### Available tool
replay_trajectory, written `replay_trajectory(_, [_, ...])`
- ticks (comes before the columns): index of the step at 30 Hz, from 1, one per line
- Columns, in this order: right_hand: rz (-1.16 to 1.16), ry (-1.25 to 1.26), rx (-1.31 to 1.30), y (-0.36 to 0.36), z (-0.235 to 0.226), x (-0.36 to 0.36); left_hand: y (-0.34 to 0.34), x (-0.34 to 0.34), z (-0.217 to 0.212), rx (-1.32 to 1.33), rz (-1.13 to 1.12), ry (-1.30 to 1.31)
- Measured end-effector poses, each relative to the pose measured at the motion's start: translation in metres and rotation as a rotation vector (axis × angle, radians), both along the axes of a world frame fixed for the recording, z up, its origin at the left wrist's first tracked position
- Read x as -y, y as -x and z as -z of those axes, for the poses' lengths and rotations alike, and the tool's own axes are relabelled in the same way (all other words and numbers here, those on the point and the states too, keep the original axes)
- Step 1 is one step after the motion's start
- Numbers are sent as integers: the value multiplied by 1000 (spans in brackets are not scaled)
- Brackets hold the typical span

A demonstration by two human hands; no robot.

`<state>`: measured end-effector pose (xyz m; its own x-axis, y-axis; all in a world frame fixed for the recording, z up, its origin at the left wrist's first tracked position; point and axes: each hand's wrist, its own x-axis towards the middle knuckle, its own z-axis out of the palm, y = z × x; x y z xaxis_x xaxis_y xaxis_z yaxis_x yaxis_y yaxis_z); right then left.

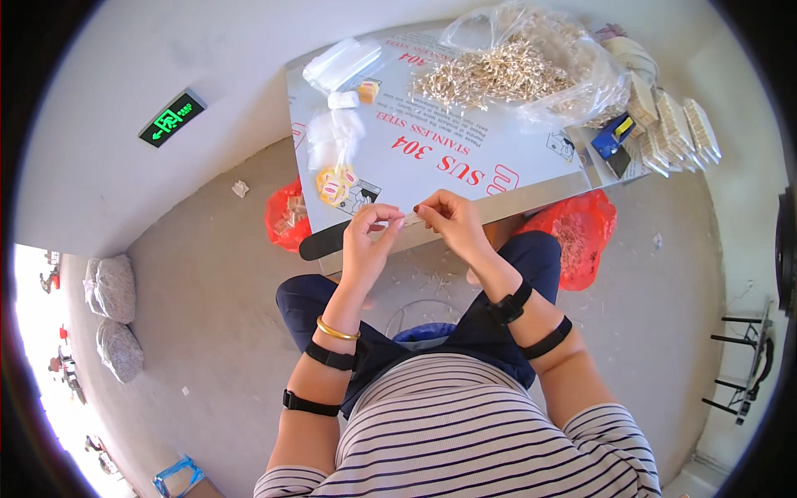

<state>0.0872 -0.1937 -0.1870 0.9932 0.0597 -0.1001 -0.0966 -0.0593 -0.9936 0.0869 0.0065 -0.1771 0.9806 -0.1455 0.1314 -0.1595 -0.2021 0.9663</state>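
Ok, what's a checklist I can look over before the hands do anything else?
1. Both hands in view: ok, left hand and right hand close together.
2. Know what the tiny piece between them is: cannot tell, too small.
3. Small sticks on the table: ok, heaped.
4. Yellow printed pieces nearby: ok, just beyond the left hand.
5. Floor litter-free: not ok, a white scrap lies there.

Table (531, 178): protective film printed with large red lettering and numerals (440, 162), upside down to wearer, repeated farther back; red emblem (505, 179) alongside, small black print block (465, 122) behind. Wall: lit green sign (172, 118), running-figure pictogram, left-pointing arrow, small characters illegible.
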Motion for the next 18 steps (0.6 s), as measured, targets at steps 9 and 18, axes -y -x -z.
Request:
replay_trajectory(9, [-64, 253, 195, -21, 19, -9, -28, -3, 39, -216, -71, 36])
replay_trajectory(18, [-75, 299, 231, -42, 46, -15, -41, -6, 76, 1, -68, -6])
